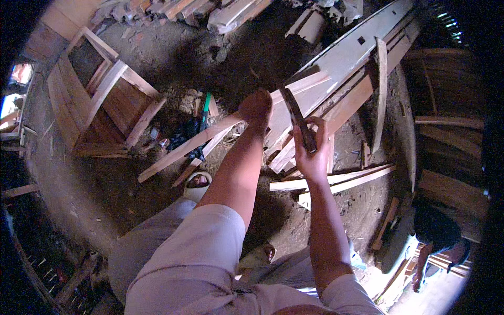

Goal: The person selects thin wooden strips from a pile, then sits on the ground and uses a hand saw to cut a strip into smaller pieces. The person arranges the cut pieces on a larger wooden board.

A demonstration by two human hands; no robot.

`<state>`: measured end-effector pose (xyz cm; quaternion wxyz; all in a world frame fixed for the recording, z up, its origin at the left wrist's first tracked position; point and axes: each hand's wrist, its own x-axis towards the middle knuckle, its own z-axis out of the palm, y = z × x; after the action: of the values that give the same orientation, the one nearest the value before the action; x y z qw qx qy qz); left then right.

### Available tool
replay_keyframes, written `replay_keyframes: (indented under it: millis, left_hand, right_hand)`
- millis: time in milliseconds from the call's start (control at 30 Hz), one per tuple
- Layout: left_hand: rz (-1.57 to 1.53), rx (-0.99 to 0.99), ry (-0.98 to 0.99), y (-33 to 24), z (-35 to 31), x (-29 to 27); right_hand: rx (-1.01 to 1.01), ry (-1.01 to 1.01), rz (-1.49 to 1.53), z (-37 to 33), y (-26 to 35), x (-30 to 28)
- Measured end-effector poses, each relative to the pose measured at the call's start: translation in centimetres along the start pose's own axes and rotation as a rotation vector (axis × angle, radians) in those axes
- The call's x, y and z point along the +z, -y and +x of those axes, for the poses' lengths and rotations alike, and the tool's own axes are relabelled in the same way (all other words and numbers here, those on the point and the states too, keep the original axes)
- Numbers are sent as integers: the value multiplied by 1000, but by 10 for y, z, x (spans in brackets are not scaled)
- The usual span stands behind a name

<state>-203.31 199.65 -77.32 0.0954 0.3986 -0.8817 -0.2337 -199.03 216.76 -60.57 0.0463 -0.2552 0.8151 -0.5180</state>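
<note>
A long, pale wooden strip [190, 145] lies slantwise in front of me, and my left hand [256, 106] is closed around it near its middle. The strip's right end reaches over a large, light board. My right hand [312, 164] grips the lower end of a tool with a dark wooden handle [294, 111], held just right of the strip. The tool's far end fades into the dark ground, so its head cannot be made out. Below my left hand, a second thin piece of wood [214, 143] runs beside the strip.
A wooden frame [107, 105] stands at left. A green-handled tool [206, 107] rests near it. Long boards [344, 58] stretch toward the upper right, with loose strips [336, 181] below them. Timber [231, 16] is piled at the far side. Another person [437, 228] bends at lower right.
</note>
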Motion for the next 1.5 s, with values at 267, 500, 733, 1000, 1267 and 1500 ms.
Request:
replay_keyframes:
  millis: [267, 500, 733, 1000, 1267, 1500]
  left_hand:
    - [-63, -45, -64, -4, -5, -2]
    - [-119, 53, -107, -2, -4, -6]
    - [-137, -81, 34, -11, -2, -25]
    - [-19, -121, 149, -9, 2, -19]
    - [22, -153, 145, -10, 2, -15]
    - [187, 93, -34, 15, 7, 22]
  right_hand:
    - [-35, 66, 13, 10, -8, 5]
    - [-39, 101, -9, 12, -10, 2]
    - [-26, 137, 19, 17, -2, 1]
    - [-67, 136, 6, 17, 6, 7]
    - [-29, 172, -76, -48, -7, -36]
    - [15, 183, -82, -71, 0, -65]
